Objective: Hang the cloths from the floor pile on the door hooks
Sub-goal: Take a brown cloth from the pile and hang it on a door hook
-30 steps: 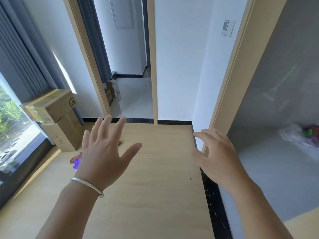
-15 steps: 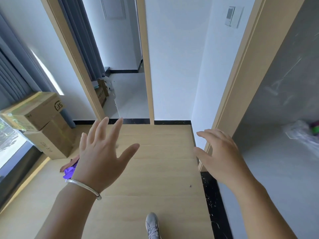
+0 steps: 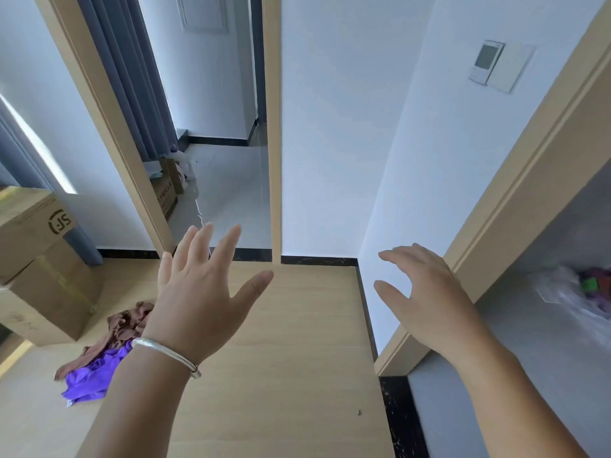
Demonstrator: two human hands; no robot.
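Both hands are up in front of the person, held over the wooden floor (image 3: pixel 297 342), and neither one holds anything; the left hand (image 3: pixel 201 292) is spread wide, fingers straight and apart, thumb pushed out to its right, back of the hand facing the camera; a silver bangle (image 3: pixel 167 353) sits on that wrist; the right hand (image 3: pixel 423 299) hangs relaxed, fingers loosely bent and apart, pointing toward the left hand, with a clear gap of floor between the two. The pile of cloths (image 3: pixel 99 355) lies on the floor just left of and below the left wrist, partly hidden behind the forearm; a brown cloth (image 3: pixel 122 325) is crumpled on the far side of it and a purple cloth (image 3: pixel 89 378) bunches nearer the camera, the two touching; no hand is touching the pile. Further left of the pile stand stacked cardboard boxes (image 3: pixel 39 259), the upper one printed with a round logo; beyond the left fingertips an open doorway (image 3: pixel 228 193) shows a pale tiled floor, with a grey curtain (image 3: pixel 132 77) at its left side; just beside the right hand runs a light wooden door frame (image 3: pixel 515 200); right of that hand, past the frame, a clear plastic bag (image 3: pixel 575 292) with coloured things inside lies on a grey floor; high on the white wall above the right hand is a small wall panel (image 3: pixel 496 64).
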